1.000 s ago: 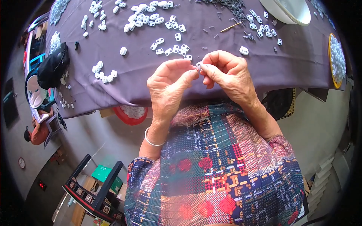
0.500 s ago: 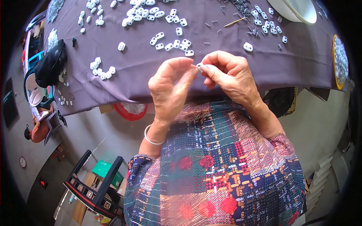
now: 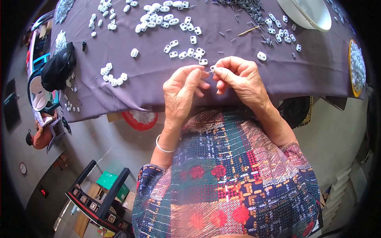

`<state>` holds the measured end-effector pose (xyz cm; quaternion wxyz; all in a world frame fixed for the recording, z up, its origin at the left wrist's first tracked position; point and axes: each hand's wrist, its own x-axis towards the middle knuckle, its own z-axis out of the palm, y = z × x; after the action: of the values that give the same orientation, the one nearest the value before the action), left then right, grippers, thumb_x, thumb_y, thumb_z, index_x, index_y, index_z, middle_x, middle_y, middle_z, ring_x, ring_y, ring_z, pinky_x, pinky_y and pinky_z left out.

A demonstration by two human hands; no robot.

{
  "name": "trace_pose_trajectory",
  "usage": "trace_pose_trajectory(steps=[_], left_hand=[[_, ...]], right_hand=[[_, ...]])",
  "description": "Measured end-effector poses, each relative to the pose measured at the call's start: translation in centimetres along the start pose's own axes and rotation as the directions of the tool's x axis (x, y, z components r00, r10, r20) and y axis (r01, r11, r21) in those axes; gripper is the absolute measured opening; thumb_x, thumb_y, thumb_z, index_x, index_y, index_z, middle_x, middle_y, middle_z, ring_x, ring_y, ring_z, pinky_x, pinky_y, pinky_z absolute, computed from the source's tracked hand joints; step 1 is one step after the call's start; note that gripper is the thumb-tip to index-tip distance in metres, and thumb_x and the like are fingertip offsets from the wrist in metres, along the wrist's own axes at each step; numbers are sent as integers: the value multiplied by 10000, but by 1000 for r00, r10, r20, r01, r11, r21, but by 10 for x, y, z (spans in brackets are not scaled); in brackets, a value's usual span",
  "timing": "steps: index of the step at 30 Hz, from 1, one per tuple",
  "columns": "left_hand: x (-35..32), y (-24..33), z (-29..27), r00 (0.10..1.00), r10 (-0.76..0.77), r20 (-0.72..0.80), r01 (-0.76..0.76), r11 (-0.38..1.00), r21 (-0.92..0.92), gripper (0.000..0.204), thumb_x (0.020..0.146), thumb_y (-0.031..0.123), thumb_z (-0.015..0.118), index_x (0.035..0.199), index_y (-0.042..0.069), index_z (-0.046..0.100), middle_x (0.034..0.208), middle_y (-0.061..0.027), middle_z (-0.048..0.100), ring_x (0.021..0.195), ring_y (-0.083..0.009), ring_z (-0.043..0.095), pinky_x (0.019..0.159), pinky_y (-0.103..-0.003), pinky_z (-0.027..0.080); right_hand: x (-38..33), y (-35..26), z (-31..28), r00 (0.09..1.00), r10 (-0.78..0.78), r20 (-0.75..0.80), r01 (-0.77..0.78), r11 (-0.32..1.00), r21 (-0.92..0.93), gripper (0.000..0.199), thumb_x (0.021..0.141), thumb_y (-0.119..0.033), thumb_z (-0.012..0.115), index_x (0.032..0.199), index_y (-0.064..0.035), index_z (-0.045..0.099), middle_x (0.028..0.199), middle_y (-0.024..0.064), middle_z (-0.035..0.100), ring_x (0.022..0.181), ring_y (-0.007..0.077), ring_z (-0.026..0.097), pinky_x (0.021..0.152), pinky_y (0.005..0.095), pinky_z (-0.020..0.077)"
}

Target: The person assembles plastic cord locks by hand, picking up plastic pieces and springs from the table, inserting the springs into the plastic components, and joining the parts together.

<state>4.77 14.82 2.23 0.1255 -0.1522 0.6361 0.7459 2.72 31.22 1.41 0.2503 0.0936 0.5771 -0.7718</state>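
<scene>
Over the front part of the cloth-covered table, my right hand (image 3: 243, 81) pinches a small white plastic cord lock (image 3: 213, 68) with a round hole between thumb and forefinger. Close to it on the left, my left hand (image 3: 179, 89) has thumb and forefinger together on what looks like a tiny metal spring (image 3: 210, 72), which points at the cord lock. The other left fingers are slightly apart. Just beyond my hands lie several loose white cord-lock pieces (image 3: 191, 52) with dark holes, and a single spring (image 3: 220, 52).
A heap of springs (image 3: 254, 12) lies at the back, near a pointed wooden stick (image 3: 249, 31). White oval pieces (image 3: 159, 20) spread at the back middle. A white bowl (image 3: 285, 10) and an orange-rimmed tray (image 3: 351, 67) are on the right. A black cap (image 3: 58, 69) sits on the left edge.
My left hand has drawn slightly back from the cord lock, leaving a small gap. The cord lock stays in my right hand. The whole view has shifted a little.
</scene>
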Motion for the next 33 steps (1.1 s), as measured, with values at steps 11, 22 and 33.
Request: trace_pose_trajectory(steps=[11, 22, 33], left_hand=[[6, -6, 6, 998, 54, 35, -59, 984, 170, 162, 860, 128, 615, 947, -8, 629, 784, -49, 664, 668, -80, 606, 545, -190, 467], [7, -16, 16, 988, 131, -80, -118, 981, 154, 89, 855, 66, 612, 898, -6, 640, 734, -22, 650, 619, -52, 575, 535, -174, 456], [6, -19, 15, 990, 126, -66, -121, 990, 72, 109, 864, 75, 602, 908, -21, 629, 733, -31, 644, 617, -61, 582, 544, -191, 481]], right_hand=[[5, 2, -1, 1000, -11, 5, 11, 1000, -24, 133, 885, -99, 573, 932, 23, 595, 773, 46, 615, 601, 56, 567, 533, 211, 510], [10, 4, -2, 1000, 0, -29, -1, 999, -36, 113, 869, -79, 587, 912, 25, 603, 757, 47, 617, 575, 55, 562, 525, 211, 506], [9, 6, -1, 1000, -11, 0, 11, 1000, -30, 118, 870, -83, 587, 918, 24, 600, 762, 45, 617, 586, 55, 564, 532, 210, 508]])
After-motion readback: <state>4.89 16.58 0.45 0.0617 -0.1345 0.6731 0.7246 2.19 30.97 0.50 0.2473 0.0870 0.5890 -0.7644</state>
